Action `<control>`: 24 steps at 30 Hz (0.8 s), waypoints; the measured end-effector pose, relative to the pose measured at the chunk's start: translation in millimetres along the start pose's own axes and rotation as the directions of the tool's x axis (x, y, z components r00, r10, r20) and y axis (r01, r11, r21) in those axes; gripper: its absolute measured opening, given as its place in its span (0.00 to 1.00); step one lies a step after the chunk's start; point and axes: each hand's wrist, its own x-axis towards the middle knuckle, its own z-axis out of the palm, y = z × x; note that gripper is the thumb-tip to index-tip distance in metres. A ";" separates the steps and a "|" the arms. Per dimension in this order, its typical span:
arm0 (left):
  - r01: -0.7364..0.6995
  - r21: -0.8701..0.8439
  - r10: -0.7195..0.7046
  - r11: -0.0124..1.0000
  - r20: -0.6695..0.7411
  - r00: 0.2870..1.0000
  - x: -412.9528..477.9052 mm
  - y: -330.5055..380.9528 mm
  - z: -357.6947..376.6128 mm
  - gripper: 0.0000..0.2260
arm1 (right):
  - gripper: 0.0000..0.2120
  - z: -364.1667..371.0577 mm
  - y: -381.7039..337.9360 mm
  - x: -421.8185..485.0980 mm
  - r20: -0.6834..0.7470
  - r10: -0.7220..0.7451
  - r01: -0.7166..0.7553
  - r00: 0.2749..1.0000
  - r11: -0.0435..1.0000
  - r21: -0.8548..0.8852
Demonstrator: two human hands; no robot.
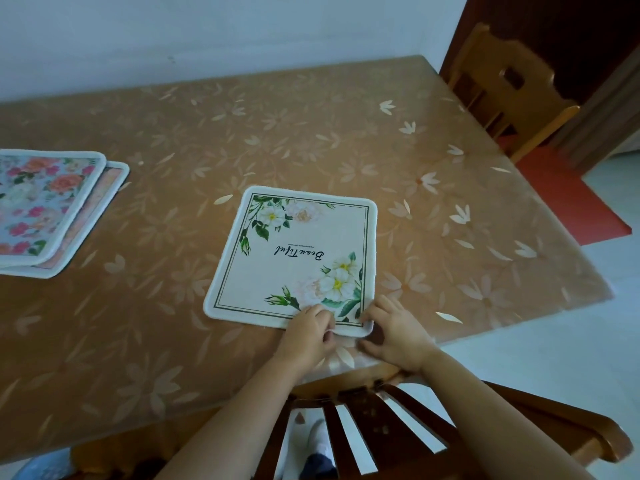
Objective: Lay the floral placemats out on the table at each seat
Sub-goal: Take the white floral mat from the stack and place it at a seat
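A cream placemat (294, 247) with white flowers and the word "Beautiful" lies flat on the table (311, 133) near its front edge. My left hand (308, 332) pinches the mat's near edge between thumb and fingers. My right hand (394, 332) holds the mat's near right corner, which is lifted slightly off the table. A stack of two more placemats (48, 206) lies at the far left, the top one blue with pink and orange roses, the one beneath pinkish and mostly covered.
A wooden chair back (381, 420) stands directly under my arms at the table's near edge. Another wooden chair (502, 88) stands at the far right end. A white wall runs behind the table. Red mat and pale floor lie to the right.
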 end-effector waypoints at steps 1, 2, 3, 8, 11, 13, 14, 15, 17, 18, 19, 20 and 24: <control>0.014 -0.028 -0.015 0.999 -0.014 1.000 -2.7 -2.8 -1.9 0.03 | 0.16 -0.7 0.5 0.3 -0.013 -0.010 0.010 1.000 1.000 -0.019; 0.027 -0.053 -0.028 0.998 -0.023 0.999 -6.0 -6.4 -4.6 0.04 | 0.16 -1.2 0.8 1.0 -0.023 -0.021 0.020 1.000 0.999 -0.036; 0.038 -0.074 -0.040 0.997 -0.031 0.999 -9.7 -10.5 -8.0 0.04 | 0.16 -1.6 0.7 2.3 -0.033 -0.032 0.030 0.999 0.999 -0.045; 0.080 -0.086 -0.088 0.993 -0.091 0.992 -34.8 -37.6 -31.5 0.06 | 0.15 0.6 -13.0 18.1 -0.096 -0.086 0.083 0.992 0.996 -0.036; 0.129 -0.054 -0.134 0.990 -0.113 0.985 -50.4 -55.5 -45.6 0.07 | 0.15 6.4 -27.5 31.5 -0.104 -0.121 0.118 0.987 0.993 -0.030; 0.148 -0.050 -0.153 0.988 -0.121 0.981 -59.8 -66.7 -54.1 0.07 | 0.12 9.6 -37.6 39.6 -0.089 -0.159 0.156 0.983 0.987 -0.039; 0.152 -0.052 -0.158 0.987 -0.127 0.979 -64.6 -71.8 -58.4 0.07 | 0.10 11.4 -42.5 43.2 -0.084 -0.187 0.183 0.979 0.982 -0.048; 0.159 -0.053 -0.165 0.986 -0.135 0.977 -69.3 -76.7 -62.7 0.07 | 0.08 13.6 -46.9 46.2 -0.076 -0.218 0.214 0.973 0.975 -0.052; 0.176 -0.036 -0.179 0.984 -0.157 0.971 -78.4 -86.0 -70.8 0.06 | 0.05 18.1 -56.8 50.9 -0.041 -0.274 0.272 0.961 0.961 -0.044; 0.179 -0.016 -0.179 0.984 -0.163 0.970 -82.8 -89.9 -74.6 0.05 | 0.04 20.3 -62.0 52.7 -0.021 -0.296 0.295 0.955 0.955 -0.037; 0.180 0.009 -0.176 0.984 -0.166 0.970 -87.8 -93.2 -77.7 0.04 | 0.04 22.4 -66.6 54.5 -0.006 -0.314 0.314 0.949 0.949 -0.029; 0.182 0.034 -0.174 0.983 -0.176 0.969 -92.2 -95.6 -80.2 0.04 | 0.04 24.3 -70.9 56.3 0.006 -0.325 0.326 0.946 0.945 -0.019; 0.247 -0.063 -0.254 0.967 -0.327 0.910 -100.5 -89.1 -82.9 0.05 | 0.01 33.1 -90.0 63.4 0.033 -0.320 0.320 0.947 0.947 0.005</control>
